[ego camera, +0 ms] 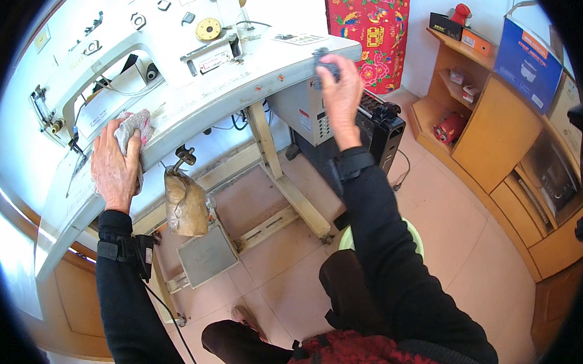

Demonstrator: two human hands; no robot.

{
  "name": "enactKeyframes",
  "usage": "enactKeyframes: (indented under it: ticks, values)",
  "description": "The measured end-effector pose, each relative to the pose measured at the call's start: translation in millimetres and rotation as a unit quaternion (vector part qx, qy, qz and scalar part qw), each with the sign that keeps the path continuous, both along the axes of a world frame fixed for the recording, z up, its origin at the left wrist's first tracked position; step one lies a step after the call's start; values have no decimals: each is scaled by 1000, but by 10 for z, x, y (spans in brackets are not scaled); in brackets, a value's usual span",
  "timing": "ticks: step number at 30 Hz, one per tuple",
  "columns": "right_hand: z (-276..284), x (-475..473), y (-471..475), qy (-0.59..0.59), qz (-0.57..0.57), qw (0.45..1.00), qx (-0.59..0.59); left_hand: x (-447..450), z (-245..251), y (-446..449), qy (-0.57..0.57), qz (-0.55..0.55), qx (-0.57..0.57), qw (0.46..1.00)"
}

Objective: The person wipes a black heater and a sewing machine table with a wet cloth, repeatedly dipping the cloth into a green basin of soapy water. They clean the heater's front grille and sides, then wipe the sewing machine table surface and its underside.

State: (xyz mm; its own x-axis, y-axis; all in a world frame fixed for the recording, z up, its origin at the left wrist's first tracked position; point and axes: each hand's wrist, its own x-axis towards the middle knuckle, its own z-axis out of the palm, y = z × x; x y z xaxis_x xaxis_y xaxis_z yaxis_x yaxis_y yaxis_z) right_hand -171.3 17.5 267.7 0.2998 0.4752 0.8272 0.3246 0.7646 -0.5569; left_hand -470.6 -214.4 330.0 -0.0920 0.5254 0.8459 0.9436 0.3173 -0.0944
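Note:
In front of me stands an industrial sewing machine [168, 46] set in a white table [181, 106]. My left hand [112, 163] grips a crumpled grey and pink cloth [135, 129] at the table's front edge, near the machine's needle end. At the table's right end, my right hand [341, 92] pinches a small dark pad [328, 65], blurred, perhaps a scrubber, against the corner edge. Below the front edge hangs a knee lifter wrapped in tape or padding [187, 203].
Under the table are a metal foot pedal [208, 256], a cream stand leg [265, 139] and a grey control box [303, 110]. A black heater-like appliance [387, 129] with a cord stands right. A pale green basin [413, 235] is partly behind my arm. Wooden shelves [484, 129] line the right wall.

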Motion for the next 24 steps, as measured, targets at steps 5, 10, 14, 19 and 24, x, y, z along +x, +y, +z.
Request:
enactKeyframes:
  ticks: [5,10,14,19,24]
  values:
    - [-145,-531,-535,-113,170,973,109,-29,-9,-19,-4,-4,-8,1000]
    - [-31,-328,-490,-41,68,997,6,-74,-2,-58,-7,-28,-15,999]
    - [-116,-664,-732,-65,187,978,67,-87,-27,-25,11,-11,-8,1000]
    - [-160,-669,-773,-124,169,973,98,-82,-8,-51,-2,-23,-17,1000]
    - [-141,-431,-588,-63,119,990,45,-52,-16,-39,13,-4,-10,1000]
